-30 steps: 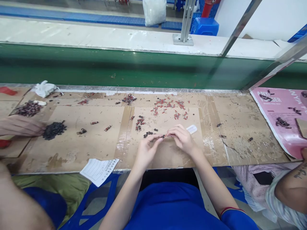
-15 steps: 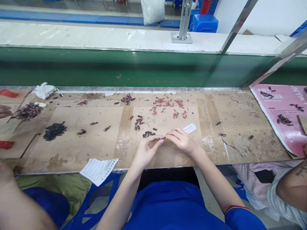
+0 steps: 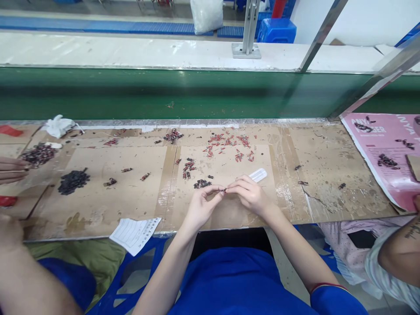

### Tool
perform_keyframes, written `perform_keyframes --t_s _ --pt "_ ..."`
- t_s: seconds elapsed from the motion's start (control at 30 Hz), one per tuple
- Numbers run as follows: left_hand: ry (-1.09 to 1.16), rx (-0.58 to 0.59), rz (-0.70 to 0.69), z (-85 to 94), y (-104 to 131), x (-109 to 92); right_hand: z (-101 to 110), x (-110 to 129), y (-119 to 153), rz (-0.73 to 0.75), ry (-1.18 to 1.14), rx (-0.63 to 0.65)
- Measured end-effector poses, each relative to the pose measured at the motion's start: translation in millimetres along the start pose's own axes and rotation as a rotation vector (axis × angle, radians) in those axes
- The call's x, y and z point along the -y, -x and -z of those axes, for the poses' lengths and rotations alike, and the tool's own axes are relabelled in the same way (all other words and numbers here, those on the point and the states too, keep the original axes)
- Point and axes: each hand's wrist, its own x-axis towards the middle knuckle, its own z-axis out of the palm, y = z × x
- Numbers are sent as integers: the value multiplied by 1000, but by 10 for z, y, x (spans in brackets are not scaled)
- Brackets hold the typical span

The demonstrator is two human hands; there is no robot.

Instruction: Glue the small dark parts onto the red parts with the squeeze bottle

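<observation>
My left hand [image 3: 202, 207] and my right hand [image 3: 250, 195] meet at their fingertips above the cardboard-covered bench. Thumbs and fingers of both pinch a tiny dark and reddish part [image 3: 224, 190], mostly hidden by the fingertips. Just beyond my left hand lies a small heap of dark metallic parts [image 3: 201, 183]. Black-and-red parts [image 3: 188, 167] sit a little farther back. Red pieces with metal bits [image 3: 229, 141] are scattered beyond both hands. A clear plastic tray-like piece [image 3: 258, 175] rests behind my right hand.
Left of me is a heap of black pieces [image 3: 74, 180]; a co-worker's hand [image 3: 12, 170] touches a dark heap [image 3: 39, 154]. A paper slip [image 3: 135, 234] overhangs the front edge. A pink sheet [image 3: 380, 144] bears dark parts at right. A green panel [image 3: 164, 94] runs behind.
My hands stay nearly in place, with the pinched part turned slightly and showing less red. At the left, the co-worker's hand has moved right, onto the dark heap.
</observation>
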Motion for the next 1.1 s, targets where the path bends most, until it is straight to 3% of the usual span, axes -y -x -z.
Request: perform_keyframes --t_s 0.17,0.23,0.33,0.43,0.57,0.8,0.97,1.1 --pt "-60 12 -42 61 -10 48 77 29 12 -195 -91 8" --pt "-225 -68 -121 192 -62 93 182 66 39 -445 -30 -61" --pt "-435 -225 -195 458 -196 151 346 96 116 -960 143 -188" --pt "-508 -313 -211 627 -343 175 398 75 180 -1258 281 -120" --pt "-678 -378 -271 568 -454 183 285 16 143 -1276 357 -23" --pt "-878 9 -445 427 -541 213 233 -42 -55 -1335 323 41" --pt "-1002 97 -442 392 -561 157 219 -114 45 -1343 -95 -182" --pt "-916 150 -454 236 -420 144 189 -110 170 -1253 -566 -373"
